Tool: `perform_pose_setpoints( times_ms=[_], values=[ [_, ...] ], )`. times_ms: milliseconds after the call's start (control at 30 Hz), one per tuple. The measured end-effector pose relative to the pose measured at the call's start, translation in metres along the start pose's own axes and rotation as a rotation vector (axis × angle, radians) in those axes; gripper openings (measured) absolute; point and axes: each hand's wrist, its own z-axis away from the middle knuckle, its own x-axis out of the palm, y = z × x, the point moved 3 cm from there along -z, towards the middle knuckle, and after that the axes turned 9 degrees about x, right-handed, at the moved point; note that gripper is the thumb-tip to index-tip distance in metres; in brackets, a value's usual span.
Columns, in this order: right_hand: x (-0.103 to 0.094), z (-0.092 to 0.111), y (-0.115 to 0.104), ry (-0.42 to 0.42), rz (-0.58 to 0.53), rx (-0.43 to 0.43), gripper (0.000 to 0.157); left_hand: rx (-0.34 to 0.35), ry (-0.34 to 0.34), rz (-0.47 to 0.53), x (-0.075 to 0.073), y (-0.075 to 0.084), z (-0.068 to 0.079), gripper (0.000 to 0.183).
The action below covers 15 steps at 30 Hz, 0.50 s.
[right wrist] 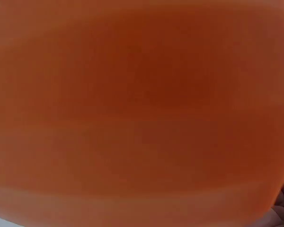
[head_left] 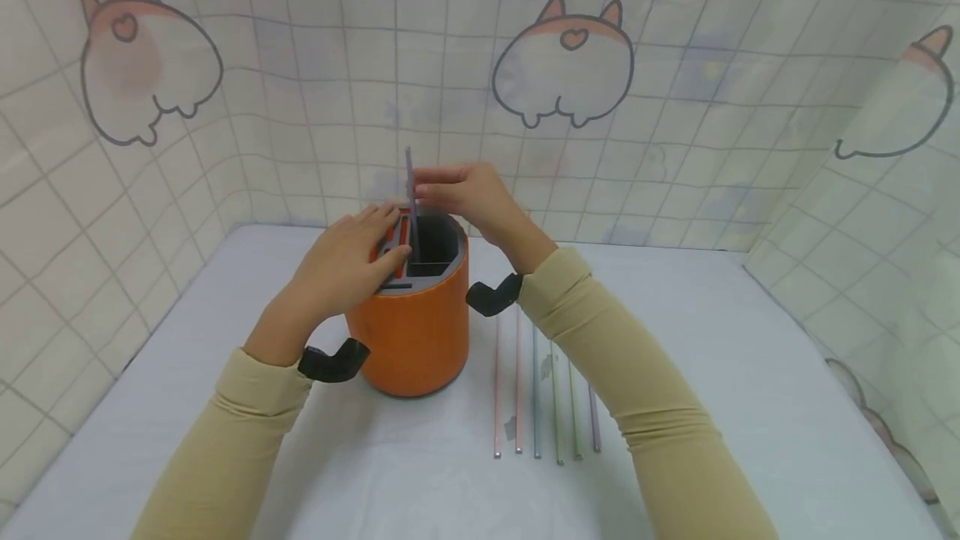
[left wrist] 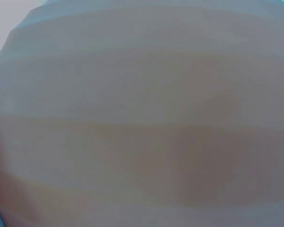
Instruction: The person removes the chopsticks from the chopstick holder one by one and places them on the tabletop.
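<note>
An orange round utensil holder (head_left: 416,340) stands on the white table, with a grey slotted insert and red-edged slots on top. My left hand (head_left: 341,261) rests on the left of this top, fingers spread across the slots and thumb lying toward the dark compartment (head_left: 438,240). Above that compartment, my right hand (head_left: 476,197) pinches a lilac-grey chopstick (head_left: 410,169), upright, its lower end inside the holder. The holder's orange wall (right wrist: 142,109) fills the right wrist view, with a bit of hand at the lower right edge. A blurred surface fills the left wrist view.
Several slim chopsticks (head_left: 536,407) in pink, blue, green and purple lie side by side right of the holder, partly hidden under my right forearm. A tiled-pattern curtain (head_left: 570,165) with cartoon animals hangs close behind the holder and along both sides of the table (head_left: 697,340).
</note>
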Motion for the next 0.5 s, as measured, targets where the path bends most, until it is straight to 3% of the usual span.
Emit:
perform_pose_setpoints(
  times_ms=[267,500],
  values=[
    [0.0039,-0.0003,0.0002,0.067,0.009,0.048,0.032,0.008,0.007,-0.003,0.0011,-0.0017,-0.0004,0.064],
    [-0.0033,0.0047,-0.0077,0.153,0.045,0.022,0.029,0.002,0.001,0.001,0.0013,-0.0008,-0.0005,0.064]
  ],
)
